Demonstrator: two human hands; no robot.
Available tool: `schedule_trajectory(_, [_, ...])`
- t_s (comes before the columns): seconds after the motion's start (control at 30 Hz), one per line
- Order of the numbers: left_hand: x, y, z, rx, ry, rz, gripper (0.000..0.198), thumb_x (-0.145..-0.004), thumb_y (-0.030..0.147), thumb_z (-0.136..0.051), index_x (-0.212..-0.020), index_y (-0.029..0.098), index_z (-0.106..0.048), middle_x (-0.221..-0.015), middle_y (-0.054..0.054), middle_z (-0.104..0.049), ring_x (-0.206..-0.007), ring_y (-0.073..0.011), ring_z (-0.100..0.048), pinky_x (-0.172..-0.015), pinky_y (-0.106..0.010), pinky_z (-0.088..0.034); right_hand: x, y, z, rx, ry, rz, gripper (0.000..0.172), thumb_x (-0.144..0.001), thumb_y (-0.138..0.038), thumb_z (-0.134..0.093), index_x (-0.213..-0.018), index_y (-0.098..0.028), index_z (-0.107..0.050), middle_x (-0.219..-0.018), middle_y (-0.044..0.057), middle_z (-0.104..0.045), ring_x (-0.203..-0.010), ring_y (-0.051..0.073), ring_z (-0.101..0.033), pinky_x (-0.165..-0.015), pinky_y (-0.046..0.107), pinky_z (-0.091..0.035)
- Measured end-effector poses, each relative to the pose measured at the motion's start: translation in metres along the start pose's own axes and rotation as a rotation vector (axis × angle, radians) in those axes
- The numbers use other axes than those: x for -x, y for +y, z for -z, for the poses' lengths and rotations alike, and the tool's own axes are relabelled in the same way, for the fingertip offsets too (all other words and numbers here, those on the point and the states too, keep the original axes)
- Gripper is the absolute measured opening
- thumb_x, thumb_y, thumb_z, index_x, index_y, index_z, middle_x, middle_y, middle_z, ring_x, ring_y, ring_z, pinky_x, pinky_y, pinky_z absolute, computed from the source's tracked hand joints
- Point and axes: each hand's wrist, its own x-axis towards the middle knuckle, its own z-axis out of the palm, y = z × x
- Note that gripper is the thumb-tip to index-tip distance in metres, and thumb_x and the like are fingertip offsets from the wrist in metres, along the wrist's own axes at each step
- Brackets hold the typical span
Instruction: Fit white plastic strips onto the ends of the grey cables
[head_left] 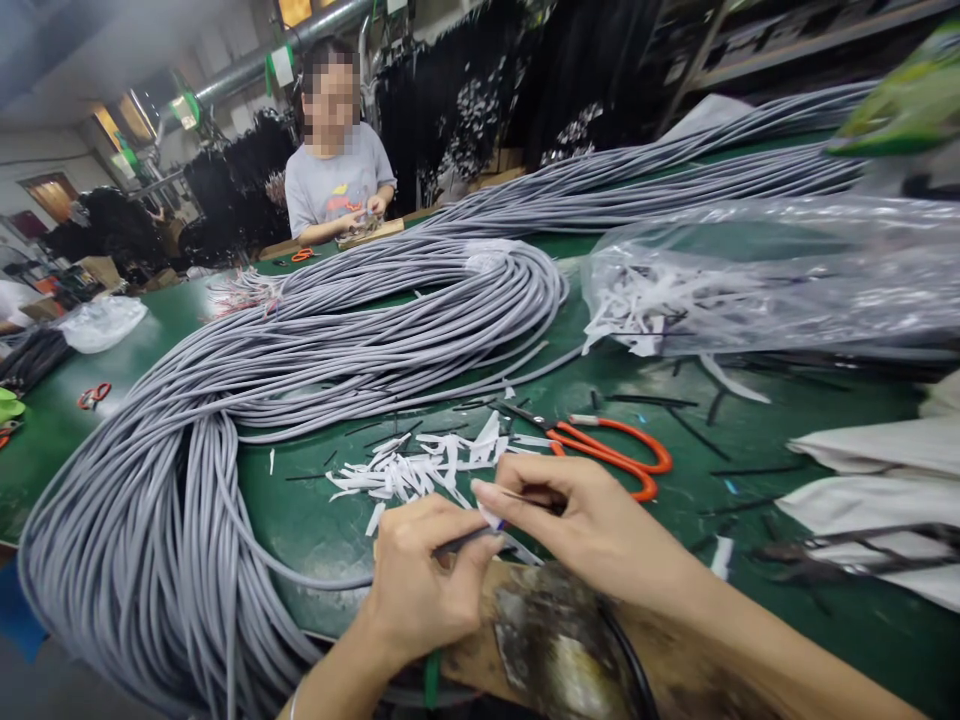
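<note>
My left hand point(427, 565) is closed round a grey cable point(322, 580) close to its end, which points right. My right hand point(570, 510) pinches a small white piece point(491, 517) at that cable end, with a speck of blue beside it. Something thin and dark lies among the right fingers; I cannot make out what it is. Both hands meet above the front of the green table point(300, 535). Just beyond them lie a heap of white strip scraps point(420, 465) and orange-handled scissors point(619, 440).
Large bundles of grey cable point(360, 330) spread over the left and back. At right are a clear plastic bag point(787, 280) of white scraps and dark pliers point(795, 552). A stained board point(480, 650) sits below my hands. Across the table another person point(341, 170) handles something small.
</note>
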Motion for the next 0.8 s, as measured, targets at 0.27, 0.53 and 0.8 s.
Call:
schedule_trajectory(0.27, [0.001,-0.001,-0.002,0.037,-0.052,-0.05,0.02,-0.078,0.015,-0.054,-0.069,0.013,-0.071,-0.063,-0.008,-0.068,-0.055,-0.015,-0.06,-0.052,-0.023,-0.047,-0.005,-0.001,0.008,-0.115,-0.205,-0.107,0.055,-0.066,-0.065,-0.054,-0.043,-0.02,-0.032,-0.046,-0.006,-0.026,-0.044,0.008,-0.025,-0.04,0.023,-0.023])
schedule_trajectory(0.53, [-0.002,-0.003,0.0,0.331,0.062,0.499,0.026,-0.076,0.03,-0.055,-0.074,0.007,-0.068,-0.058,-0.007,-0.063,-0.047,-0.0122,-0.051,-0.044,-0.021,-0.038,0.0,-0.003,0.005,-0.138,0.066,0.003,0.038,-0.071,-0.054,-0.057,-0.065,-0.018,-0.064,-0.061,0.004,-0.062,-0.051,0.014,-0.054,-0.044,0.024,-0.042])
schedule_trajectory(0.8, [-0.002,-0.003,-0.003,0.395,0.08,0.549,0.021,-0.071,0.028,-0.061,-0.073,0.008,-0.068,-0.064,-0.009,-0.066,-0.054,-0.014,-0.056,-0.05,-0.022,-0.042,0.003,0.005,-0.002,-0.015,0.083,0.114,0.021,-0.075,-0.033,-0.055,-0.068,-0.016,-0.065,-0.06,0.003,-0.061,-0.048,0.013,-0.052,-0.042,0.022,-0.04])
